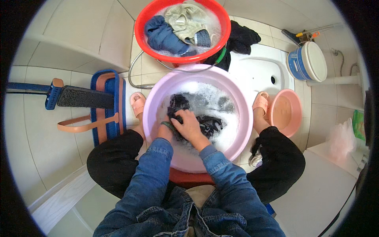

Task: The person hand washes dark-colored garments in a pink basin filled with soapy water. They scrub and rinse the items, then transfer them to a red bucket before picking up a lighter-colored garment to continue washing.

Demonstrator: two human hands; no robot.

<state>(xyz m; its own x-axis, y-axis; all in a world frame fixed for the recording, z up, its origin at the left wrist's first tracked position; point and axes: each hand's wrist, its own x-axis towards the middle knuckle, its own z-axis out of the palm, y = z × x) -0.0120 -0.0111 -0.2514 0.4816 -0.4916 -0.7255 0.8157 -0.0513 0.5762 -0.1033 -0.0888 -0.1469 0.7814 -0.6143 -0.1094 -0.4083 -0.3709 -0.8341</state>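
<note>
A large lilac plastic basin (245,118) of sudsy water stands between my feet. Wet black cloth (178,102) lies in it, partly under the foam. My right hand (189,124) is at the cloth near the basin's middle, fingers bent, thumb and fingertips touching a raised fold. My left hand (166,129) is mostly hidden by the cloth and suds; its wrist, with a dark green band, shows just left of the right hand. Whether its fingers grip the cloth cannot be seen.
Beyond stands a red basin (227,26) with soaking blue and pale green clothes. A metal shower hose (131,72) crosses between the basins. Left are a blue and pink mop bucket (123,103) and flat mop (86,97); right, a squat toilet (262,68), pink basin (298,118) and lidded bucket (316,62).
</note>
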